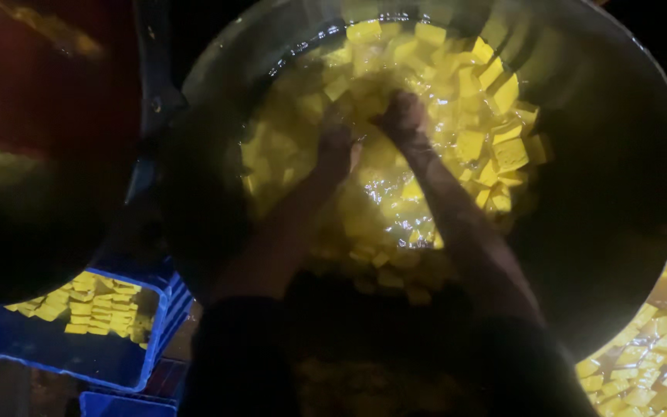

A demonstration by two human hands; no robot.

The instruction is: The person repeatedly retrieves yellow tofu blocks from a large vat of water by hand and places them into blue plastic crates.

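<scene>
1. Two hands are reaching down into a large metal basin [619, 116] that is filling the centre and upper right of the frame, both wrists plunging among yellow cubes [496, 147] that are sitting in shining liquid [391, 189]
2. Left hand [339, 147] is lying just left of centre, fingers buried in the cubes; whether it is open or gripping anything cannot be told in the dim light
3. Right hand [403, 116] is sitting just beside it, slightly higher in the frame, knuckles bunching and fingertips going under the pieces; its grip cannot be told either
4. Dark sleeves [241, 363] are covering both forearms toward the bottom edge
5. At lower left a blue crate [55, 351] is holding more stacked yellow cubes, with another blue edge peeking out below it
6. At lower right a second container [658, 363] is showing further yellow cubes in liquid
7. Across the upper left a dark rounded vessel [32, 154] is looming, its contents too dark to make out
</scene>
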